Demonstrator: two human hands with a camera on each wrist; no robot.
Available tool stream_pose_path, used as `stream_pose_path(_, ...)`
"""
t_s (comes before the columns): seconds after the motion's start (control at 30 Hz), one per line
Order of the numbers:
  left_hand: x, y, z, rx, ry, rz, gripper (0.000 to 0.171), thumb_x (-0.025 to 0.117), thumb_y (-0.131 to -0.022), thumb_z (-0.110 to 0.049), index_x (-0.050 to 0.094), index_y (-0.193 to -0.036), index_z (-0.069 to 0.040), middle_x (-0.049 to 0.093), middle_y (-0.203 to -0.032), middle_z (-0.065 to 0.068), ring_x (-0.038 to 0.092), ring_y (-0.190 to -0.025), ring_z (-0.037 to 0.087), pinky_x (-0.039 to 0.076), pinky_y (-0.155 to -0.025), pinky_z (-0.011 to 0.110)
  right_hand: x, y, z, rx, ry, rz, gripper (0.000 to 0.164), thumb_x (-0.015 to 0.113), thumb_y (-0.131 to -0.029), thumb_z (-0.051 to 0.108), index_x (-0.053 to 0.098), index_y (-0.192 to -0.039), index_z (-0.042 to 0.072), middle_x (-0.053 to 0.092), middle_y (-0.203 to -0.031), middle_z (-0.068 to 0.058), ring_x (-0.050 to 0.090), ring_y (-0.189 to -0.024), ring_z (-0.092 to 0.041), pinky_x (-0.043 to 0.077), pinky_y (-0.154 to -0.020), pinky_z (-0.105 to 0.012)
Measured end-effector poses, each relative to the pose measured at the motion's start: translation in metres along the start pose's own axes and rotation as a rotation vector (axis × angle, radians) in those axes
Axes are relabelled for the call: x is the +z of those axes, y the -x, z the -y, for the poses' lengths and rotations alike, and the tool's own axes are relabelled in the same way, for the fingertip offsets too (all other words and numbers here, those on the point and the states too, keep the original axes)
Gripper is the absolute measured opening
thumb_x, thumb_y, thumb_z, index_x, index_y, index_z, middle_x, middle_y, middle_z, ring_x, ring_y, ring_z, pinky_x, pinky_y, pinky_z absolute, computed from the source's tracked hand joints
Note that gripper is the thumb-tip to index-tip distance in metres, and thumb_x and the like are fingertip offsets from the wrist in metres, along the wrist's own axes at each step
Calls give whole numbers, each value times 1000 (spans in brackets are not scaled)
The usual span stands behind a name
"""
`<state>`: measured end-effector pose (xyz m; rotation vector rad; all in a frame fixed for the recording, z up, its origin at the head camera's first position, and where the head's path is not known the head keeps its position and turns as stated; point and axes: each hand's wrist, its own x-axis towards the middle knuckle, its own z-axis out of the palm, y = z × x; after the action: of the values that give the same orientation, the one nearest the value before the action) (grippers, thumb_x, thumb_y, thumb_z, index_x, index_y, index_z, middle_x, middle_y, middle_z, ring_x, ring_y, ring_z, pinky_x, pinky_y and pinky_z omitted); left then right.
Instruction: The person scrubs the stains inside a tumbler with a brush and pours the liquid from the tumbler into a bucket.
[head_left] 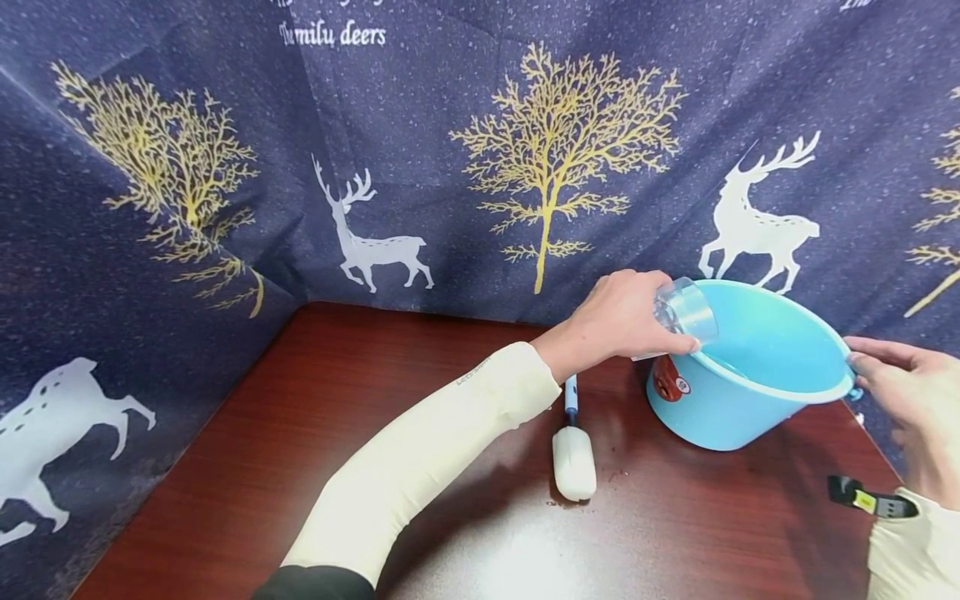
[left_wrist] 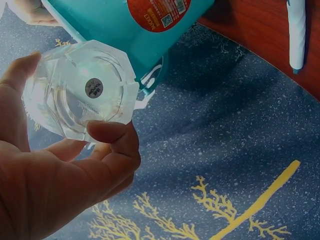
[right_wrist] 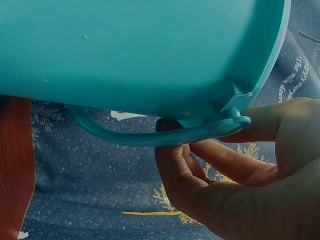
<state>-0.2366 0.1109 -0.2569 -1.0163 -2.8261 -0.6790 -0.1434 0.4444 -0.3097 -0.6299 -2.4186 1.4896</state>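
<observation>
My left hand grips a clear faceted drinking glass, tipped on its side with its mouth over the near-left rim of a light blue plastic bucket. In the left wrist view, fingers and thumb curl round the glass, and its base with a small round sticker faces the camera. At the bucket's right side, my right hand holds the rim where the handle joins. The right wrist view shows its fingertips curled against the bucket's handle. Whether liquid is leaving the glass cannot be made out.
A cup brush with a white sponge-like head and pale blue handle lies on the dark red-brown table, left of the bucket. Small wet spots surround its head. A dark blue cloth printed with deer and trees hangs behind the table.
</observation>
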Motion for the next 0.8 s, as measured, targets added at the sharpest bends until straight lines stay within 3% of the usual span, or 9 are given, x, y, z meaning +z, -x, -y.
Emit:
stream_pose_path(0.47,-4,-1,-5,-13,-11,15,78,81,-83,-63,61,-147,-23,69,-116,-13,60,-103,4,49,-87,21,-1,-1,0,10,7,7,35,56,-104,21,63,-93,54,61,-73,35,56,-69,11,34,-48,-35)
stream_pose_path(0.8,-8,-5,-9,-6,-94,44,78,78,-84,-66,60,-147,-24,67,-113,-15,60,-103,4,48,-92,23,-1,-3,-1,-11,1,3,38,57,-103,20,64,-89,54,63,-71,32,56,-67,8,32,-44,-36)
